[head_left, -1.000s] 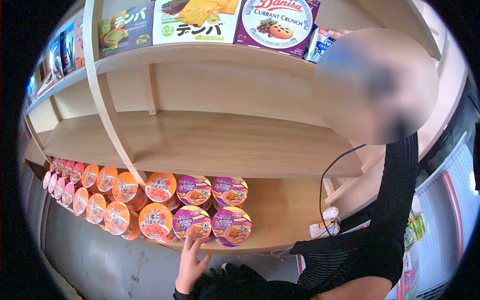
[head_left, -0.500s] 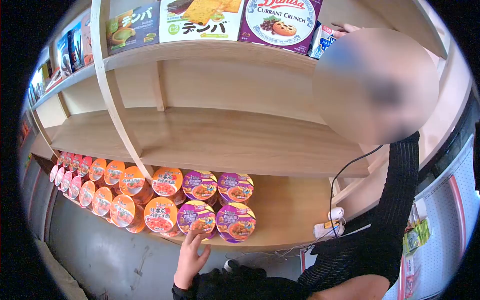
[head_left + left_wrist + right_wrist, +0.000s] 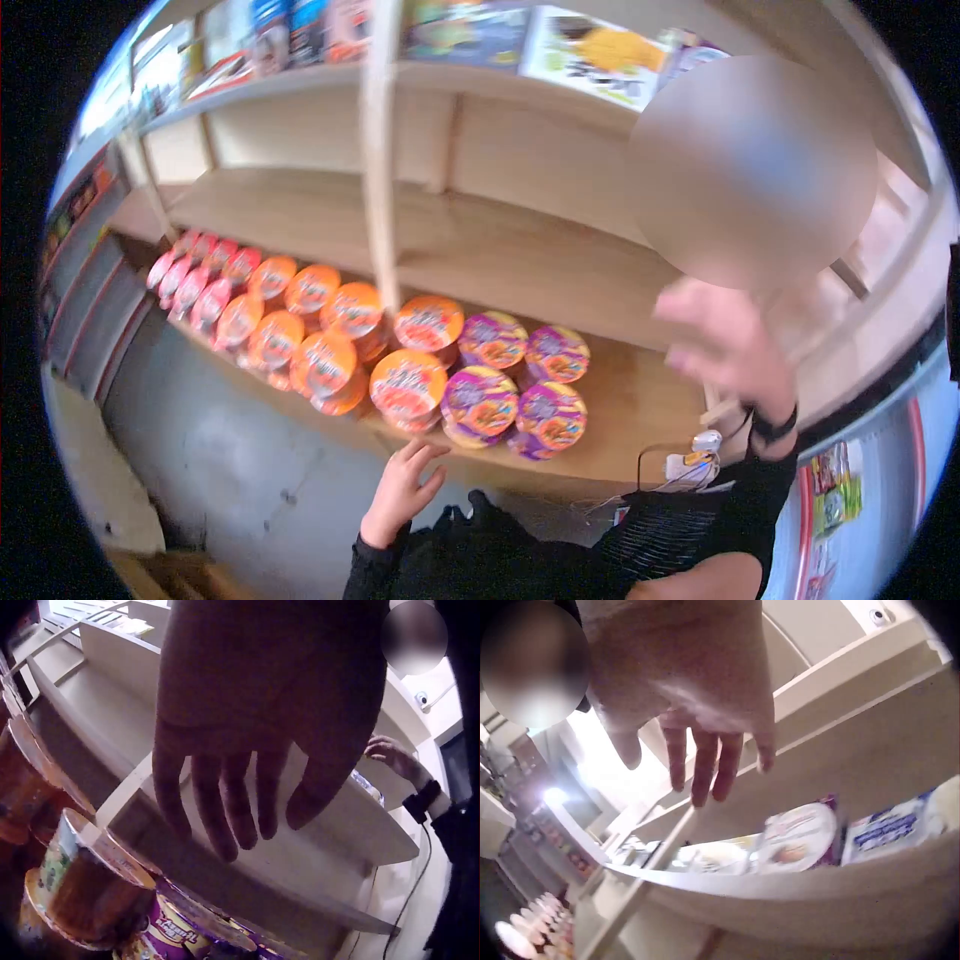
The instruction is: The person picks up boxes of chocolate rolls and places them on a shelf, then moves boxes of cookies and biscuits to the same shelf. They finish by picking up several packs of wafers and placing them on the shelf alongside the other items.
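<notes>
My left hand (image 3: 405, 490) hovers at the front edge of the bottom shelf, just below an orange-lidded noodle cup (image 3: 408, 388) and a purple-lidded noodle cup (image 3: 480, 405). In the left wrist view its fingers (image 3: 236, 817) hang loosely apart, holding nothing. On the right side of the head view my right hand (image 3: 730, 345) is raised, blurred, in front of the shelving. The right wrist view shows its fingers (image 3: 705, 769) spread with nothing between them. Beyond them on the top shelf are a purple cookie box (image 3: 799, 836) and a blue-and-white packet (image 3: 892, 829).
Rows of pink- and orange-lidded cups (image 3: 275, 340) run left along the bottom shelf. A wooden upright (image 3: 380, 170) divides the shelving. A white power strip (image 3: 692, 467) with cables sits at the bottom shelf's right end. Snack boxes (image 3: 600, 55) stand on the top shelf.
The head view has swung left, so the shelves shift rightward. My right hand has come down from beside the packet on the top shelf. My left hand no longer overlaps the purple cup.
</notes>
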### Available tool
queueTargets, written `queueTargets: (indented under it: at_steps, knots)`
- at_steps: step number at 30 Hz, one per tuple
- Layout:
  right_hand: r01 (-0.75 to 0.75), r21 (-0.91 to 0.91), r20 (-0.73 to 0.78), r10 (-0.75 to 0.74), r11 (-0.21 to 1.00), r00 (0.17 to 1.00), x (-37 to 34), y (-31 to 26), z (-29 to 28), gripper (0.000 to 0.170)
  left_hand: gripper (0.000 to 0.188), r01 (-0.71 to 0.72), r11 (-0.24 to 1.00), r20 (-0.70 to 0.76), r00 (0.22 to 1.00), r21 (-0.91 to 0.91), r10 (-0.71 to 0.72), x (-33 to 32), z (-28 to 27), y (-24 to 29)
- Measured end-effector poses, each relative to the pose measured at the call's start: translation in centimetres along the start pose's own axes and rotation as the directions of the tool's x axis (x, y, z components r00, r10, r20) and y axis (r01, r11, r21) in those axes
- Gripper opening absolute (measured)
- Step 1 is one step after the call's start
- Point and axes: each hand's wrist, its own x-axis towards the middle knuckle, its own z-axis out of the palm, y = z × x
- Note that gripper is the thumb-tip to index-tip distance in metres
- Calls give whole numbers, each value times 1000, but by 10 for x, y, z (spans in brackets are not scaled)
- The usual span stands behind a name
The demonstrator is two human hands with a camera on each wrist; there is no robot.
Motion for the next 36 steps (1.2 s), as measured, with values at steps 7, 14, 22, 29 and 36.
queueTargets:
  at_steps: [7,14,22,29,36]
  knots:
    - [-29,755,324,-334,655,885,15,-139,177,29,25,8,1000,77,997,-30,-6,-75,-73,-40]
    - [-34,919,221,-443,393,869,94,-299,262,29,22,127,992,-12,992,9,-126,-181,-165,-89]
    - [-33,989,119,-636,145,762,187,-440,307,31,21,375,927,-262,895,4,-361,-280,-243,-114]
    - [-50,999,24,-857,-2,515,253,-509,341,31,18,532,838,-448,725,-119,-524,-324,-261,-143]
    - [-94,993,-24,-889,-75,458,373,-560,405,32,20,582,795,-537,621,-172,-571,-323,-332,-208]
